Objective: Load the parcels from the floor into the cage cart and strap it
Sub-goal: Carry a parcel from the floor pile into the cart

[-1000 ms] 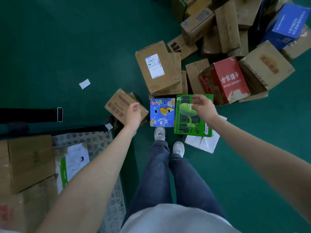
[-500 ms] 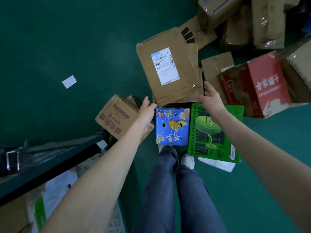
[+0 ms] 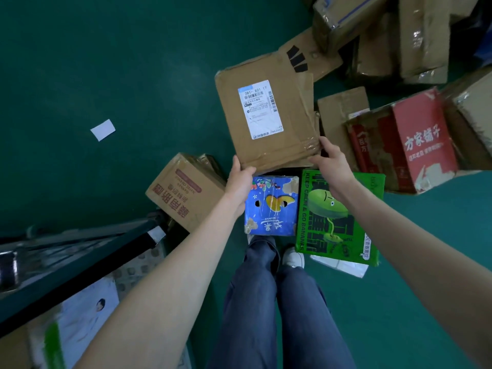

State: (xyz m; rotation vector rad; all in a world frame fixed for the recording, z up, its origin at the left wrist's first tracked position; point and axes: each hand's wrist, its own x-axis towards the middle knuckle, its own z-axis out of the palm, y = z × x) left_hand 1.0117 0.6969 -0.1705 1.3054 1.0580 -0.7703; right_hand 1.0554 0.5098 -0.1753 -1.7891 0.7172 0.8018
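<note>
A large brown parcel (image 3: 269,113) with a white shipping label lies on the green floor among the pile. My left hand (image 3: 241,182) grips its near left corner, thumb on top. My right hand (image 3: 331,161) grips its near right corner. Just below my hands sit a blue mango box (image 3: 274,211) and a green banana box (image 3: 338,225). The cage cart (image 3: 87,251) is at the lower left, its dark green frame bar running across, with parcels inside.
A brown box with red print (image 3: 183,193) leans by the cart's corner. A red box (image 3: 420,142) and several brown cartons lie to the right and at the top. A white paper scrap (image 3: 103,129) lies on the floor at left. My feet stand just behind the blue box.
I have bent lower and closer to the pile. Both hands moved forward from over the blue and green boxes and took hold of the labelled brown parcel's near corners.
</note>
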